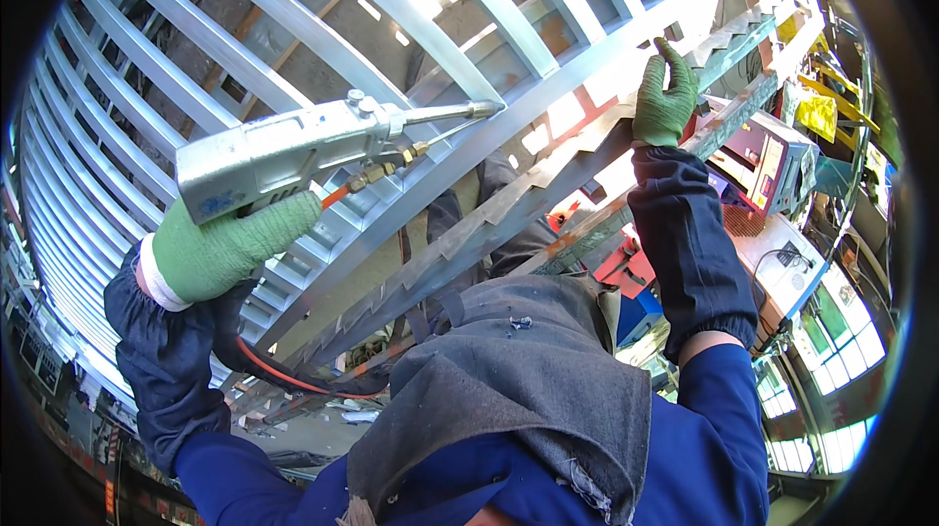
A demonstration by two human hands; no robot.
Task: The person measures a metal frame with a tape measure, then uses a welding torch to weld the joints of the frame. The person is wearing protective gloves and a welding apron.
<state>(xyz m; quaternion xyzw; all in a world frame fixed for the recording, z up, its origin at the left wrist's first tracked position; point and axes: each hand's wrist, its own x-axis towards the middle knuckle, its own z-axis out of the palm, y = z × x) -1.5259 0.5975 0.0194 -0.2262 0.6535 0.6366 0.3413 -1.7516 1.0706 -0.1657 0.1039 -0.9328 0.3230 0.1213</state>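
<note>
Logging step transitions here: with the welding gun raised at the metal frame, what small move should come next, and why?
Probably ease the welding gun forward until its nozzle meets the slat joint. The left hand aims it at the metal frame, the tip looks just short of the bar, and the right hand already braces the rail.

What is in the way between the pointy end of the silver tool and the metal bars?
Nothing visible. The left hand holds the silver tool, and its nozzle tip sits right at a slat of the metal frame with no object between. The right hand grips the frame farther along, away from the tip.
</note>
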